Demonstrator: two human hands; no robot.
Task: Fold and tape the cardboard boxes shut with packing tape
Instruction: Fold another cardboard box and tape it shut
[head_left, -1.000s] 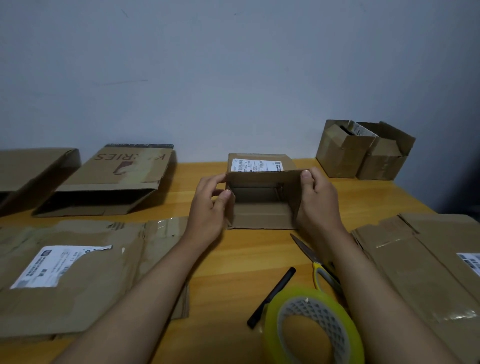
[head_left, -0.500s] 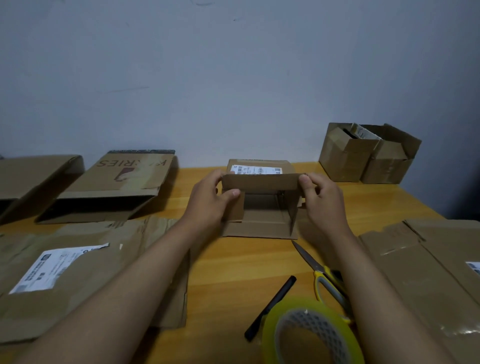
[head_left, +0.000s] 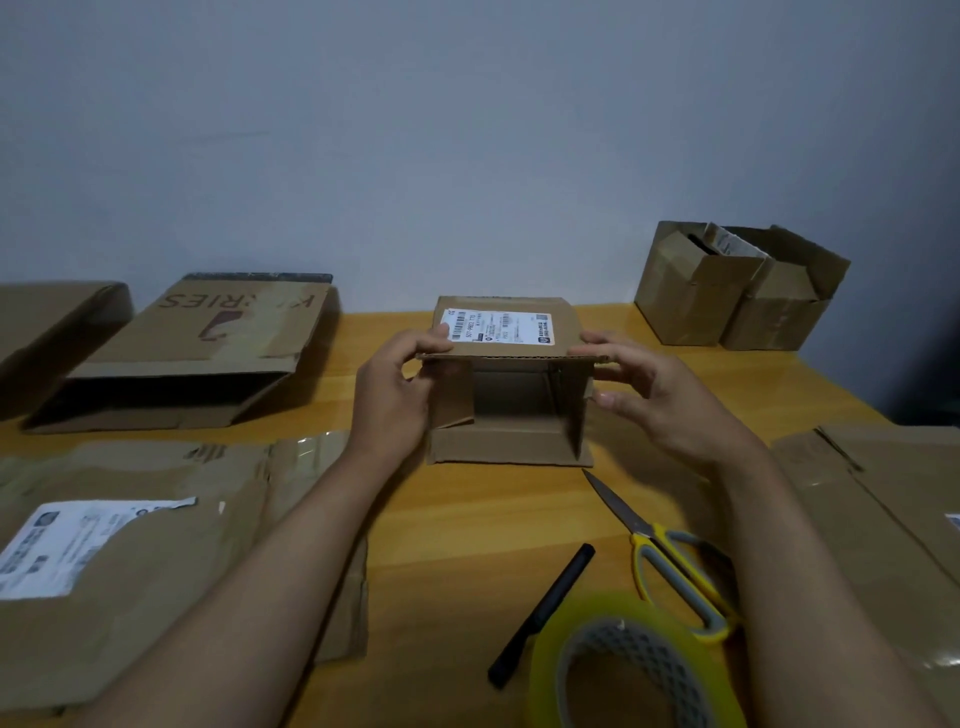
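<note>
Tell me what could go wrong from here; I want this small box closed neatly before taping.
1. The small box lies on its side, open toward the camera, held only at its top corners by the left hand and right hand; it may skew out of square.
2. The tape roll lies apart at the near edge, so a hand must let go and flaps may spring open.
3. The scissors point toward the box, beside the right forearm.
</note>
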